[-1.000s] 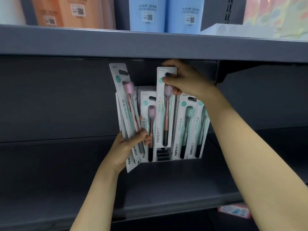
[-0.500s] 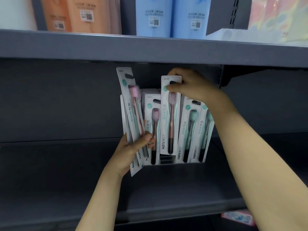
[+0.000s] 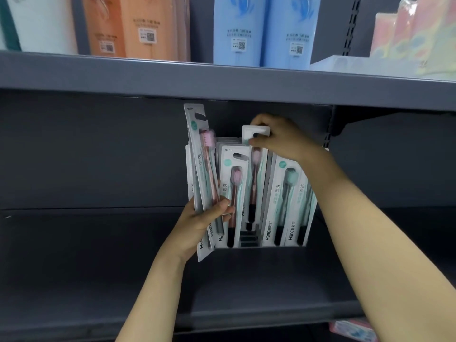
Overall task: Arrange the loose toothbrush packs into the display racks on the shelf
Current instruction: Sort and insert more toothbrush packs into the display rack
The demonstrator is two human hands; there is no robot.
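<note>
Right hand (image 3: 278, 137) pinches the top of a pink toothbrush pack (image 3: 255, 174) standing in the middle slot of the display rack (image 3: 261, 248) on the grey shelf (image 3: 98, 255). Left hand (image 3: 202, 223) grips a fan of loose packs (image 3: 202, 169) at the rack's left edge. Green packs (image 3: 286, 201) fill the right slots.
</note>
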